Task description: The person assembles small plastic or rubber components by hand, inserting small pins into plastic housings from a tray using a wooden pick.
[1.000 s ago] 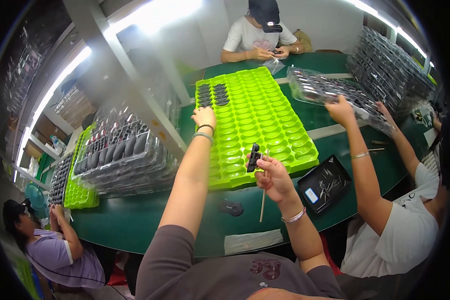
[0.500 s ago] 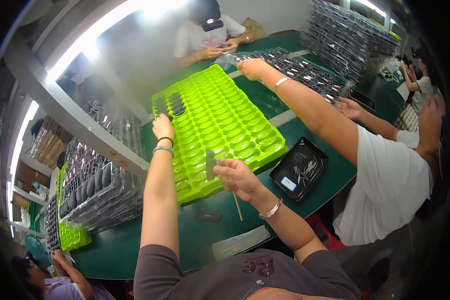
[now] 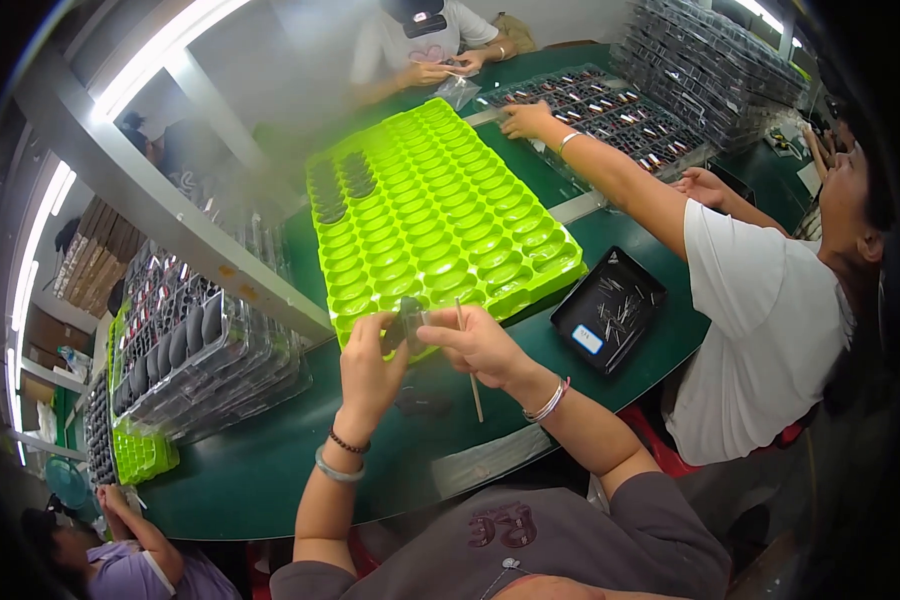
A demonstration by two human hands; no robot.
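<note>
While both hands are brought together over the near edge of the green tray (image 3: 448,268), we record one small dark part (image 3: 411,318) between them, its ends partly covered by fingers and its detail blurred. The left hand (image 3: 372,358) pinches it nearly closed from one side; the right hand (image 3: 482,350) nips it from the other and also carries one thin stick (image 3: 475,385), slanting down. Below lies one flat dark piece (image 3: 423,402), hard to make out. We count two partial columns of dark pieces in the tray's far left corner; individual pieces blend, so no exact tally. Right of it we note one black tray (image 3: 582,312) of metal pins, too many and overlapping to count. One white strip (image 3: 492,458) lies near the table edge. Leftward, one grey post (image 3: 195,205) partly blocks a stack of clear trays (image 3: 210,370). We see at least three co-workers; the one across is cut off by the top edge.
</note>
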